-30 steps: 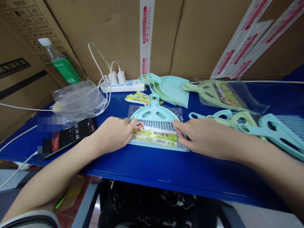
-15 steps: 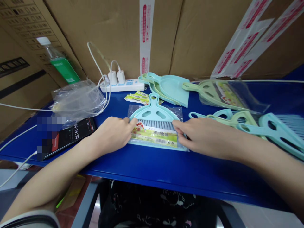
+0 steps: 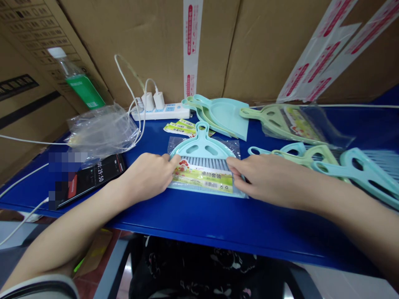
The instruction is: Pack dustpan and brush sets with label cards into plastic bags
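Note:
In front of me on the blue table lies a light-blue dustpan and brush set (image 3: 201, 148), its handle pointing away. A clear plastic bag (image 3: 235, 146) covers its lower part, with a printed green and yellow label card (image 3: 204, 176) over the grey bristles. My left hand (image 3: 152, 174) pinches the left edge of the bagged set. At the right edge, my right hand (image 3: 258, 176) grips the bag between thumb and curled fingers. Both hands partly cover the set's sides.
Behind are stacked dustpans (image 3: 230, 114), loose label cards (image 3: 179, 128) and a bagged green set (image 3: 286, 120). Several brushes (image 3: 314, 158) lie right. Left are a phone (image 3: 93, 180), clear bags (image 3: 102, 128), a power strip (image 3: 171, 111) and a bottle (image 3: 82, 87). Cardboard (image 3: 149, 37) stands behind.

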`<control>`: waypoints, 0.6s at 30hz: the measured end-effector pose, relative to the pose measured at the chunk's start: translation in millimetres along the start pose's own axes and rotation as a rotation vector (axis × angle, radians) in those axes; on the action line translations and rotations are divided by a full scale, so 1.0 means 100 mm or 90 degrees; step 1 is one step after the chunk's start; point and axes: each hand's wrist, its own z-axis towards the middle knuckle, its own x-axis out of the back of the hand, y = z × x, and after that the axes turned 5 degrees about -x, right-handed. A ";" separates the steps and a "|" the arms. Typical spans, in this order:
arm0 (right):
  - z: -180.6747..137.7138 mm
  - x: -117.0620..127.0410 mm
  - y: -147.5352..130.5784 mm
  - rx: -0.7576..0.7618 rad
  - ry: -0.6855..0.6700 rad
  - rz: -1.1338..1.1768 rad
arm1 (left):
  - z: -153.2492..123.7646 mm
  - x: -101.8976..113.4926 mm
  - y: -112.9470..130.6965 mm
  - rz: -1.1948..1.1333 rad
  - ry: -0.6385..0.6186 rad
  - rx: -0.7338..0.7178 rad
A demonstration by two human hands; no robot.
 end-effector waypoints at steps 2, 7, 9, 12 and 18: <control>0.00 -0.01 0.00 0.001 0.003 0.000 | 0.00 0.00 0.00 -0.001 0.001 0.001; 0.00 -0.01 0.00 -0.007 -0.012 -0.014 | 0.00 0.00 0.00 -0.004 0.001 -0.004; 0.00 0.00 -0.01 -0.009 -0.017 -0.014 | 0.00 0.00 0.01 -0.002 0.003 -0.004; -0.01 0.00 -0.01 -0.007 -0.009 -0.014 | -0.01 0.00 0.01 -0.001 0.006 0.001; 0.00 -0.01 0.00 -0.002 0.001 -0.007 | -0.01 0.01 0.00 0.000 0.000 -0.002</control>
